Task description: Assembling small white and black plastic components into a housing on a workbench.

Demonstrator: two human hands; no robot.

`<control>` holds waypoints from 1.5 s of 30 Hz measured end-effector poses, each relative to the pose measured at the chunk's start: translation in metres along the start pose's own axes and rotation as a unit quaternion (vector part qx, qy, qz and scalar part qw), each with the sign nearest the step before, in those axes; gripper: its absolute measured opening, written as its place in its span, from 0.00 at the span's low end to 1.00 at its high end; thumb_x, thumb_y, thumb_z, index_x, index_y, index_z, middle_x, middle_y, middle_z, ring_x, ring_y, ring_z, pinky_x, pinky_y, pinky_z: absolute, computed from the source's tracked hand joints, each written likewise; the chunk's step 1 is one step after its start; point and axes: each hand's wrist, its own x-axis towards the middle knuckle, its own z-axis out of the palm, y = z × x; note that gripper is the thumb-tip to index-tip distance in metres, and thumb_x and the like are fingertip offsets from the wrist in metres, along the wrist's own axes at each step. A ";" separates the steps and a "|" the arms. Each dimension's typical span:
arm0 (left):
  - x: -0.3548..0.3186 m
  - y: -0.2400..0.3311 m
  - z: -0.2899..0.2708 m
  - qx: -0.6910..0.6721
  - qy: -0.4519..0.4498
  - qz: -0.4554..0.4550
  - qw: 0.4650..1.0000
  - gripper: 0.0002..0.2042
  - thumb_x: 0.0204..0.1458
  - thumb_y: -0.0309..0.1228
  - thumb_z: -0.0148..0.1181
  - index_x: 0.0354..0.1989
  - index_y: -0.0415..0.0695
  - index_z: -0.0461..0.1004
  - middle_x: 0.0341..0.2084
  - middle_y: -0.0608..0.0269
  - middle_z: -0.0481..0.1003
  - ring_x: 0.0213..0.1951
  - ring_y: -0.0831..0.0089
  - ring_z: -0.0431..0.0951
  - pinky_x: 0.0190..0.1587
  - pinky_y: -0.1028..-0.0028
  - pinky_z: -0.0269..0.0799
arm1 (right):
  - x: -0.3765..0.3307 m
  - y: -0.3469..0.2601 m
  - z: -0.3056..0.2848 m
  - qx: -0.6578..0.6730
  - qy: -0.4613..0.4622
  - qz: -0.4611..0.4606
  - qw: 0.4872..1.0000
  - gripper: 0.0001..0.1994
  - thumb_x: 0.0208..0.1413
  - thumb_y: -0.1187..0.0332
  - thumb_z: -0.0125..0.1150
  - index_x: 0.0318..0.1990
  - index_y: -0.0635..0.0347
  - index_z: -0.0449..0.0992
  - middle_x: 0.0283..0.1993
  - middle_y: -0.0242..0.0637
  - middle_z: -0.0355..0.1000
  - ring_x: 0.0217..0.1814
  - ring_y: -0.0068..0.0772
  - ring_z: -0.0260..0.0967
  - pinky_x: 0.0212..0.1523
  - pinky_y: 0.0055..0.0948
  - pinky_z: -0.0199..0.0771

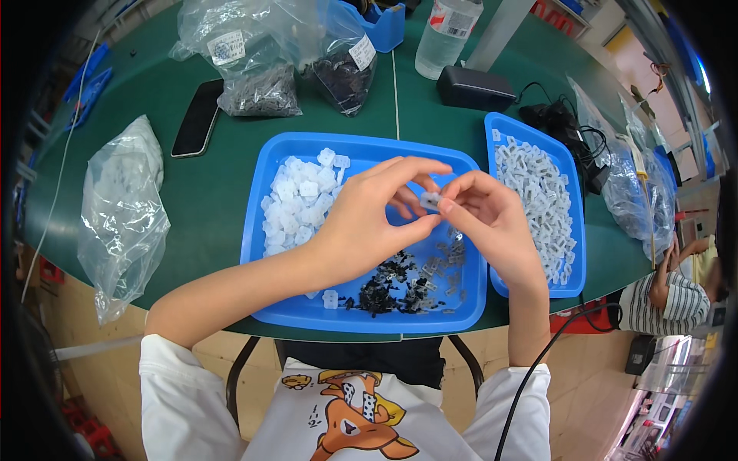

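Note:
Above a blue tray (369, 326), both my hands meet at a small translucent plastic piece (430, 200). My right hand (492, 219) pinches it between thumb and forefinger. My left hand (369, 207) curls round its other side, thumb and fingertips close to the piece; whether they grip it is hard to make out. Inside the tray, a heap of white translucent plastic parts (296, 200) lies at the left. Small black parts (379, 296) are piled near the front, with little grey metal-looking pieces (450, 261) to their right, partly under my right hand.
Right of the tray, a smaller blue tray (580, 265) holds many small translucent pieces (536, 200). Behind are bags of parts (261, 88), a phone (197, 119), a bottle (448, 34) and a black box (475, 88). A plastic bag (123, 223) lies left. Another person (665, 300) sits far right.

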 end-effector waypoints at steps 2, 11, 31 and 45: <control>-0.001 0.003 -0.002 0.028 0.022 -0.028 0.999 0.23 0.50 0.24 0.64 0.56 0.44 0.71 0.43 0.57 0.76 0.37 0.75 0.79 0.41 0.75 0.73 | 0.001 -0.002 -0.003 -0.097 0.050 -0.038 0.993 0.06 0.56 0.70 0.64 0.35 0.63 0.75 0.34 0.33 0.75 0.38 0.23 0.72 0.45 0.25 0.70; -0.004 0.014 -0.006 0.163 0.013 -0.033 0.986 0.15 0.52 0.27 0.60 0.49 0.42 0.73 0.41 0.57 0.75 0.37 0.67 0.79 0.41 0.70 0.73 | -0.018 -0.005 -0.085 -0.591 0.341 -0.063 0.728 0.06 0.55 0.72 0.61 0.38 0.65 0.74 0.40 0.42 0.74 0.46 0.43 0.70 0.47 0.37 0.68; -0.014 -0.010 0.012 0.249 -0.029 0.028 0.968 0.08 0.51 0.25 0.60 0.40 0.41 0.77 0.36 0.57 0.74 0.36 0.60 0.77 0.39 0.66 0.74 | -0.018 0.045 -0.170 -0.531 0.056 -0.082 0.842 0.23 0.67 0.57 0.43 0.67 0.53 0.61 0.70 0.42 0.57 0.75 0.52 0.47 0.72 0.51 0.42; -0.015 -0.012 0.011 0.250 -0.026 0.030 0.967 0.07 0.51 0.24 0.61 0.38 0.40 0.77 0.35 0.57 0.74 0.36 0.61 0.76 0.39 0.68 0.74 | -0.038 0.034 -0.101 -0.631 -0.028 -0.142 0.762 0.26 0.64 0.58 0.50 0.69 0.49 0.59 0.72 0.37 0.55 0.75 0.45 0.48 0.73 0.53 0.40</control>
